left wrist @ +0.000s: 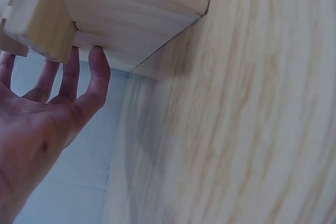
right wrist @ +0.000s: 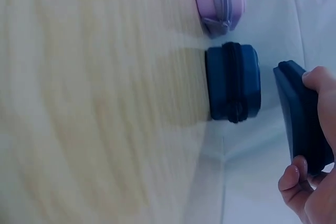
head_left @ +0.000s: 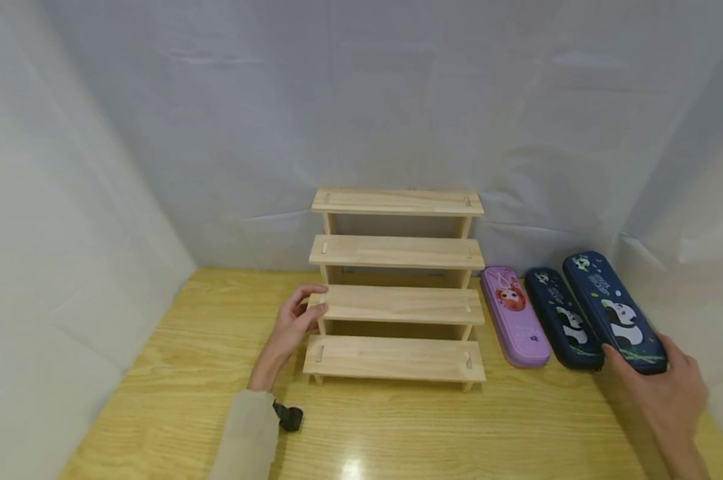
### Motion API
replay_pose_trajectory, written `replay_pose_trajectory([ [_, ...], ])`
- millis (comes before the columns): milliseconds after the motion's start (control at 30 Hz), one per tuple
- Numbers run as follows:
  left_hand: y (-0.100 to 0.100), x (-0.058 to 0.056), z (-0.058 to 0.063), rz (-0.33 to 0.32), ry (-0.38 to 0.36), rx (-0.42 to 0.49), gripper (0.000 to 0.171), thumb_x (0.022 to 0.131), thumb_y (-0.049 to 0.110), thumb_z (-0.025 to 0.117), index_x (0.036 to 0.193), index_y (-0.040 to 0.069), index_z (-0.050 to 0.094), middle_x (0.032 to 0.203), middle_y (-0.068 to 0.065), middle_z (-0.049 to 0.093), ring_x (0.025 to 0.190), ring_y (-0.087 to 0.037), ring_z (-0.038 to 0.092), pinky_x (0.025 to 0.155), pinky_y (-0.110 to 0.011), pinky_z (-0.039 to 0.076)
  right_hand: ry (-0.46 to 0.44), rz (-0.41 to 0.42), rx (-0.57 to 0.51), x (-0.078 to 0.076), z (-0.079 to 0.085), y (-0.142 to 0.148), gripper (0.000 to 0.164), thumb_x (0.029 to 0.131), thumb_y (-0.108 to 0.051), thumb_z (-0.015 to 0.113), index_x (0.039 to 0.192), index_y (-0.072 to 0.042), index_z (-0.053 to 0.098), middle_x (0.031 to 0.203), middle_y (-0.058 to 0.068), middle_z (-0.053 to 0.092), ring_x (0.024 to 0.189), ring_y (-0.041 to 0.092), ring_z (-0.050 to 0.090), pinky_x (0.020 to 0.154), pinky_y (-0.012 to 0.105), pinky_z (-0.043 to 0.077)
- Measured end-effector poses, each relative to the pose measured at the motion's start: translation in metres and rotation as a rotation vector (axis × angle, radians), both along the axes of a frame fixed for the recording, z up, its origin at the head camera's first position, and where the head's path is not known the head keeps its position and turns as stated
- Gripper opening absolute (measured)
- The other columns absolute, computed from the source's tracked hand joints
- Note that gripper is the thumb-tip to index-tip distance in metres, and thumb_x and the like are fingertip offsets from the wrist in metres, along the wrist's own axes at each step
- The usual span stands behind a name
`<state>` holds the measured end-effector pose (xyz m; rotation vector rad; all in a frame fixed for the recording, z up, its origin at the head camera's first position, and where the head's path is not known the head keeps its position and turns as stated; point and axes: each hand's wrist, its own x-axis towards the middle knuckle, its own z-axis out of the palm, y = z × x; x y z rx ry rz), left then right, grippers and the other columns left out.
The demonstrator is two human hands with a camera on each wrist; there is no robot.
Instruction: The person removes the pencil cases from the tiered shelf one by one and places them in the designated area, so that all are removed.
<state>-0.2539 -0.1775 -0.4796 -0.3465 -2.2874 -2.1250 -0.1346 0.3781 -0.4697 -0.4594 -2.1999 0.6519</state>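
A four-step wooden display stand [head_left: 394, 304] stands upright at the back of the table, its steps bare. My left hand [head_left: 293, 320] holds the left end of its second step from the bottom, thumb and fingertips at the board's edge. From below, the left wrist view shows fingers [left wrist: 97, 72] against the stand's side. My right hand [head_left: 667, 393] grips the near end of a navy pencil case [head_left: 616, 310] with a panda print, thumb on one side and fingers on the other. In the right wrist view this case [right wrist: 300, 116] is raised off the table.
A second navy panda pencil case [head_left: 564, 320] and a pink-purple one [head_left: 515, 317] with a cartoon girl lie side by side to the right of the stand. White sheeting [head_left: 397, 100] encloses the wooden table [head_left: 397, 433] at the back and sides.
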Motion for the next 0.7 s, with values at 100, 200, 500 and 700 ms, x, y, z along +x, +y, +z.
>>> replay_pose_trajectory([
  [100,0.000,0.000,0.000,0.002,-0.005,-0.002,0.034,0.102,0.022,0.063,0.134,0.010,0.058,0.130,0.004,0.055,0.086,-0.010,0.054,0.072,-0.029,0.049,-0.082,-0.026,0.000,0.002,0.002,0.005,0.074,0.078,-0.034,0.083,0.133,0.008,0.059,0.116,0.039,0.061,0.102,0.052,0.055,0.076,0.051,0.032],
  [200,0.000,0.000,-0.001,0.003,-0.011,-0.005,0.034,0.103,0.023,0.062,0.134,0.011,0.058,0.130,0.002,0.055,0.089,-0.011,0.055,0.075,-0.032,0.051,-0.162,-0.047,-0.010,0.004,0.004,0.009,0.077,0.082,-0.039,0.079,0.137,0.009,0.055,0.121,0.040,0.058,0.107,0.054,0.053,0.082,0.057,0.031],
  [500,0.000,-0.001,0.000,0.000,-0.011,0.000,0.035,0.103,0.023,0.062,0.135,0.010,0.057,0.136,0.000,0.053,0.094,-0.011,0.058,0.077,-0.030,0.054,-0.354,-0.093,-0.059,0.004,0.011,0.018,0.084,0.090,-0.044,0.071,0.148,0.009,0.041,0.135,0.043,0.048,0.122,0.056,0.046,0.102,0.067,0.031],
  [700,0.001,0.000,-0.001,0.002,-0.008,0.005,0.034,0.103,0.023,0.062,0.134,0.010,0.058,0.130,0.001,0.055,0.090,-0.010,0.056,0.074,-0.030,0.052,-0.470,-0.122,-0.072,0.000,0.010,0.023,0.090,0.092,-0.051,0.067,0.155,0.003,0.034,0.140,0.044,0.043,0.126,0.057,0.041,0.107,0.068,0.029],
])
